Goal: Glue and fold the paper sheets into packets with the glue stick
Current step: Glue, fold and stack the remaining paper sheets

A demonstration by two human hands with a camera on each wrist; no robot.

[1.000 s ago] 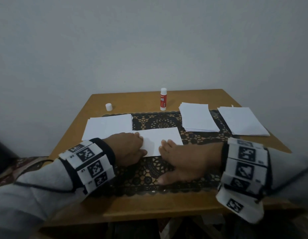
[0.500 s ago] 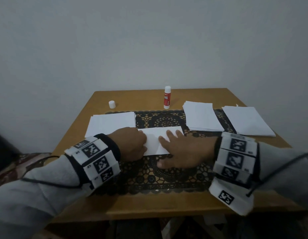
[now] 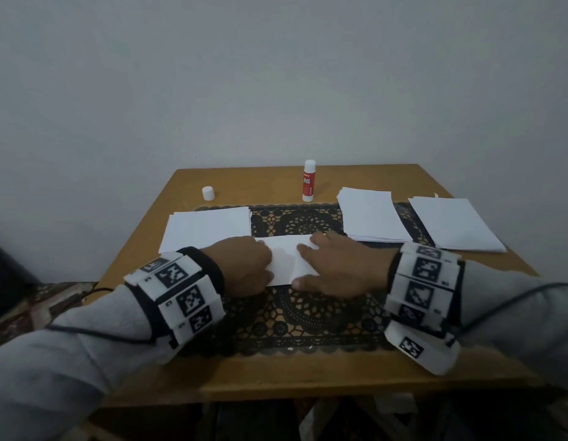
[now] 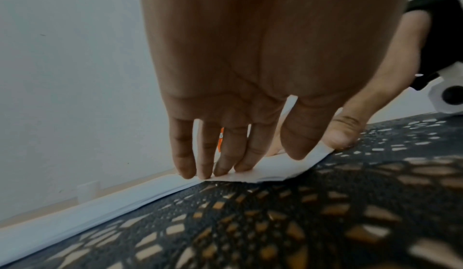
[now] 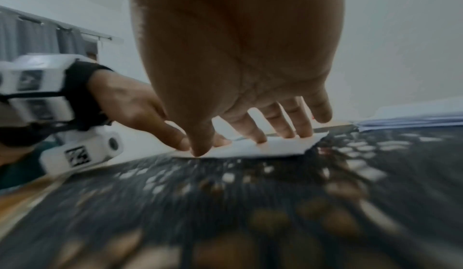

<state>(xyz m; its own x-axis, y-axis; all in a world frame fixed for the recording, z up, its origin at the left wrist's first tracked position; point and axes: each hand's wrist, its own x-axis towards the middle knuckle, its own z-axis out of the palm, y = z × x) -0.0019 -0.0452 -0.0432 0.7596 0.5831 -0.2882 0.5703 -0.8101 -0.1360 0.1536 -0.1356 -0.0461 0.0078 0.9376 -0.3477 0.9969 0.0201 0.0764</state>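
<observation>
Both hands lie flat on a folded paper sheet [image 3: 284, 261] at the middle of the surface, fingers straight and pressing it down, so neither grip pinches anything: the left hand [image 3: 244, 265] covers the sheet's left end, its fingertips [image 4: 220, 169] lined up along the near edge of the paper, and the right hand [image 3: 336, 268] covers the right end with its fingers [image 5: 283, 128] spread across the top and its thumb at the near edge. Under the sheet lies a dark lace mat [image 3: 295, 316] that runs across the middle of the wooden surface [image 3: 276, 374]. Just left of the hands, towards the left edge, sits a flat stack of white paper [image 3: 209, 230]. Towards the right edge lie two more stacks side by side, a thicker one [image 3: 370, 214] nearer the middle and a thinner one [image 3: 454, 224] close to the right edge. A red glue stick [image 3: 308, 181] stands upright near the far edge, about midway along it, and its white cap [image 3: 208, 193] stands apart from it towards the far left corner. Each wrist wears a white band with black square markers over a grey sleeve, and a thin dark cable trails from each band.
</observation>
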